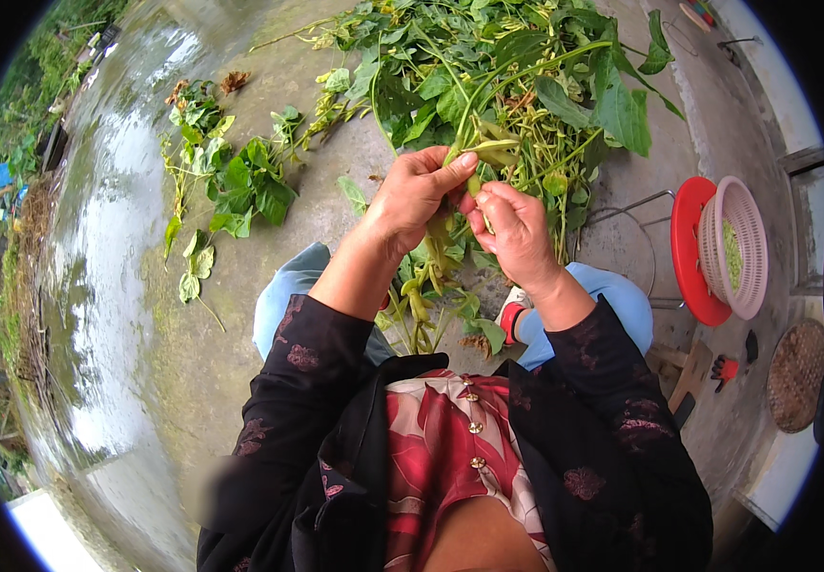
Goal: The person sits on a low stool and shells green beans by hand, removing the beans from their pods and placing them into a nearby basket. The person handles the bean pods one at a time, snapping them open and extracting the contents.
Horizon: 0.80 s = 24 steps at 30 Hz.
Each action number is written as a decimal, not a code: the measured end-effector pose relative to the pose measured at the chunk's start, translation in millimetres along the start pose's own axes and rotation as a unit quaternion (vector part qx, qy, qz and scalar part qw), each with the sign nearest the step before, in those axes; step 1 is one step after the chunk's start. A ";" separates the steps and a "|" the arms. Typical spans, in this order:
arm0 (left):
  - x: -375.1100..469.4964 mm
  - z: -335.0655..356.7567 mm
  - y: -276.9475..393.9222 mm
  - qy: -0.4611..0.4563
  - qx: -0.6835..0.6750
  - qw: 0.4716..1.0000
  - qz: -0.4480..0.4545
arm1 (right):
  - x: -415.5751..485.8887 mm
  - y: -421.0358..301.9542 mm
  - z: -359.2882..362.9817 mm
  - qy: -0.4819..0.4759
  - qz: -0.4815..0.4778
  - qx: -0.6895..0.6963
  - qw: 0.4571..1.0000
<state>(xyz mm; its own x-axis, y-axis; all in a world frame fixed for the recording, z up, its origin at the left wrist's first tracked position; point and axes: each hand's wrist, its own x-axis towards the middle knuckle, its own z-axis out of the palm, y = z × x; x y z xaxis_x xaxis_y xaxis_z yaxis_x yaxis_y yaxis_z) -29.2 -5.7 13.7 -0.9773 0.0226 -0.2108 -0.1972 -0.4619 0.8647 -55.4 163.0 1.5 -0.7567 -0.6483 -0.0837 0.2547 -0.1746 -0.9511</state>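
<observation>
My left hand (pixel 419 189) grips the stem of a green bean plant (pixel 463 129), probably soybean, whose leafy end reaches up and to the right. Fuzzy pods (pixel 499 149) cluster on the stem beside my left thumb. Close by, my right hand (pixel 508 218) pinches a green pod (pixel 474 184) between thumb and fingers. Whether that pod is still joined to the stem cannot be seen. Below the hands, more pods (pixel 419 300) hang on a stalk between my knees. Beyond them a large heap of bean plants (pixel 419 50) covers the ground.
On the right, a pink plastic basket (pixel 759 247) holding green beans (pixel 731 257) sits on a red round stool (pixel 694 250). A red and black glove (pixel 724 372) and a round woven tray (pixel 798 375) lie nearby. Loose leafy stems (pixel 247 186) are scattered on the wet concrete floor (pixel 169 343) to the left.
</observation>
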 end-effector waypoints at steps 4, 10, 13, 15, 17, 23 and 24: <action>1.2 0.7 -1.5 -0.005 -0.020 1.000 -0.009 | -0.8 -1.4 0.0 0.002 0.065 0.138 0.988; 2.5 0.6 -3.7 -0.016 -0.021 1.000 0.009 | 5.3 -1.4 -7.5 -0.024 0.140 0.306 0.941; 1.8 -0.3 -5.2 -0.029 -0.023 0.999 0.020 | 5.7 -2.4 -10.2 -0.042 0.144 0.317 0.937; 1.5 -2.4 -4.6 -0.047 -0.020 0.998 0.030 | 5.4 -5.2 -11.9 -0.049 0.142 0.310 0.939; 1.7 -3.6 -4.0 -0.041 0.031 0.998 0.042 | 4.5 -8.1 -12.7 -0.028 0.134 0.261 0.956; -4.7 -4.6 1.7 -0.037 0.120 0.990 0.056 | 3.3 -11.7 -14.6 -0.027 0.112 0.167 0.979; -5.5 -3.8 2.5 -0.039 0.126 0.989 0.061 | 3.5 -10.8 -14.5 -0.018 0.107 0.139 0.984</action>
<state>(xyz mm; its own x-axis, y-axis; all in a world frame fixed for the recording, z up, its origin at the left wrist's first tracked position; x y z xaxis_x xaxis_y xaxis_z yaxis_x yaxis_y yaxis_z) -24.0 -10.4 15.3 -0.9961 0.0536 -0.0696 -0.0801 -0.2290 0.9701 -69.6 173.3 7.2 -0.6475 -0.7171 -0.2577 0.5644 -0.2242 -0.7944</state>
